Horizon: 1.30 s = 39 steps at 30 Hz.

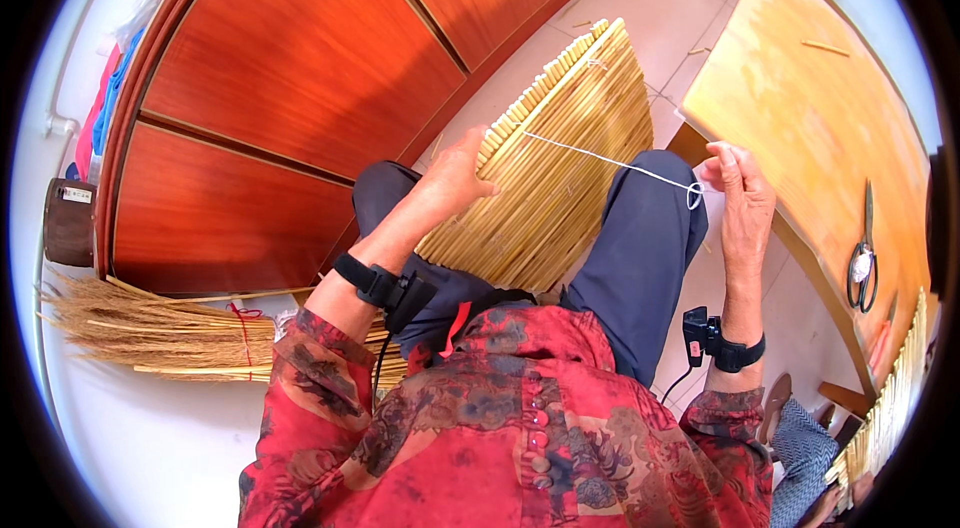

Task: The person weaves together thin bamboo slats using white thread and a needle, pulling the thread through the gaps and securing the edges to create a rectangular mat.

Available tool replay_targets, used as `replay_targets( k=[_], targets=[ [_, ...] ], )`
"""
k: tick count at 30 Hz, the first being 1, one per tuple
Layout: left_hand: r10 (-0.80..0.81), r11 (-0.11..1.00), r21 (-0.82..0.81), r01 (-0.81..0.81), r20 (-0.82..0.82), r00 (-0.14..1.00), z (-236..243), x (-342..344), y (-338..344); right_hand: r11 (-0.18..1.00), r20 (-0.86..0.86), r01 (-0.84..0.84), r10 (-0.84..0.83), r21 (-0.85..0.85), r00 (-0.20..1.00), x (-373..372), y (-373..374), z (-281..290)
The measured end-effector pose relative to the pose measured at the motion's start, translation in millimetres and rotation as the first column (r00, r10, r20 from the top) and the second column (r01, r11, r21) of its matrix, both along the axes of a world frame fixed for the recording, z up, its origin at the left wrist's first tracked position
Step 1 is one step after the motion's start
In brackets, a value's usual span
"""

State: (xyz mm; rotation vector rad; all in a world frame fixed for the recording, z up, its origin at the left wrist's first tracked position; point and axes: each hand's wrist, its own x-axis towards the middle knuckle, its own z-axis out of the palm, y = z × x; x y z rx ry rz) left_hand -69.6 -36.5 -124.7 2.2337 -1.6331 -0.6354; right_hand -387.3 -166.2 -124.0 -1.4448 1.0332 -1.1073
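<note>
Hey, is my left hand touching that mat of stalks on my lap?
Touching. The head view shows the left hand gripping the left edge of the stalk mat, with no gap between skin and stalks.

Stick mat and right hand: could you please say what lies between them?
In the head view, a white string runs from the mat toward the right hand, over the right knee.
</note>
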Motion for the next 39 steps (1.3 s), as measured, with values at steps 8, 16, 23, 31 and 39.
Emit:
replay_targets(
  k=[8, 16, 23, 31, 39],
  targets=[
    [0.193, 0.977, -0.089, -0.194, -0.026, 0.981, -7.2, -8.8, 23.2, 0.968, -0.042, -0.245, 0.242, -0.063, 0.969, 26.3, 43.1, 13.6],
    [0.369, 0.911, -0.178, -0.371, -0.047, 0.928, -19.1, -13.4, 32.4, 0.898, -0.146, -0.43, 0.415, -0.095, 0.898, 44.0, 70.9, -4.8],
    [0.379, 0.897, -0.256, -0.36, 0.026, 0.925, -28.7, -18.9, 38.7, 0.86, -0.16, -0.497, 0.478, -0.118, 0.864, 53.8, 80.0, -10.4],
    [0.292, 0.898, -0.377, -0.225, 0.128, 0.948, -41.0, -16.0, 42.3, 0.838, -0.15, -0.545, 0.536, -0.023, 0.831, 59.4, 85.4, -17.4],
    [0.302, 0.893, -0.367, -0.261, 0.058, 0.952, -39.9, -15.5, 41.5, 0.813, -0.009, -0.523, 0.543, 0.257, 0.84, 56.0, 81.9, -36.1]
  ],
)
